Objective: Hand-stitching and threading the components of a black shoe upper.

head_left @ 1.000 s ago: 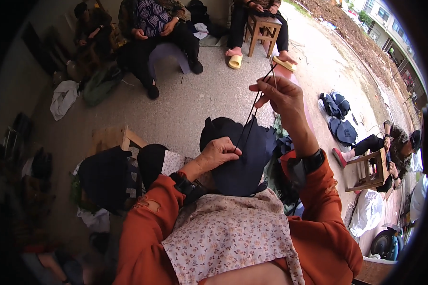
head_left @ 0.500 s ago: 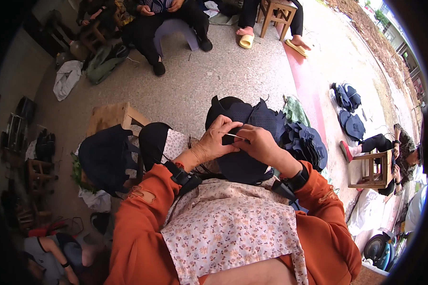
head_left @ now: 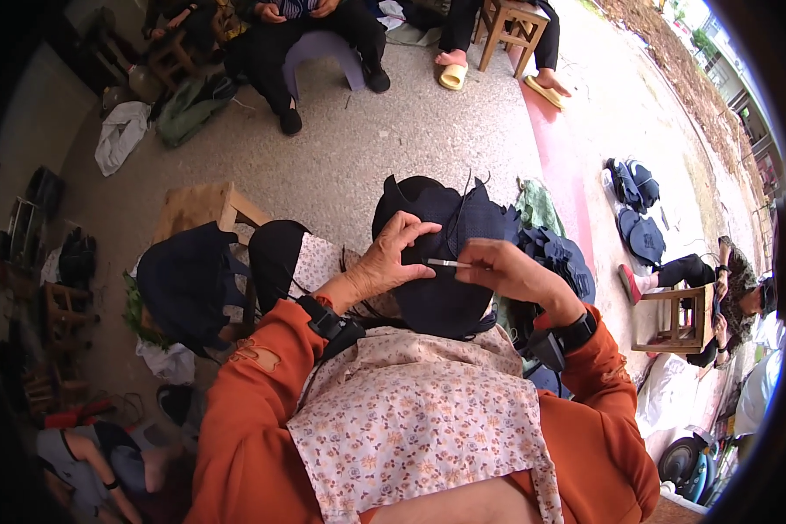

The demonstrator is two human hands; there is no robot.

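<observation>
Dark navy cloth pieces (head_left: 441, 306) with mesh parts and pointed tabs lie across my lap, over a floral apron (head_left: 428, 402). My left hand (head_left: 393, 258) rests on the cloth, its thumb and index finger apart with dark cloth showing between them. Just right of it, my right hand (head_left: 506, 271) is closed around a slim, pale metal tool (head_left: 445, 263). The tool points left toward my left thumb; its exact kind is too small to tell. A dark cord (head_left: 465, 196) sticks up from the far edge of the cloth.
Stacked navy pieces (head_left: 563, 262) lie right of my lap, beside green cloth (head_left: 537, 208). At left, a wooden stool (head_left: 196, 210) stands behind another navy piece (head_left: 188, 275). More navy pieces (head_left: 642, 236) lie farther right. Several people sit around, one on a purple stool (head_left: 323, 54).
My right hand has moved right, away from my left hand, drawing the tool with it. My left thumb and index finger, close to the right fingers before, now stand apart from them.
</observation>
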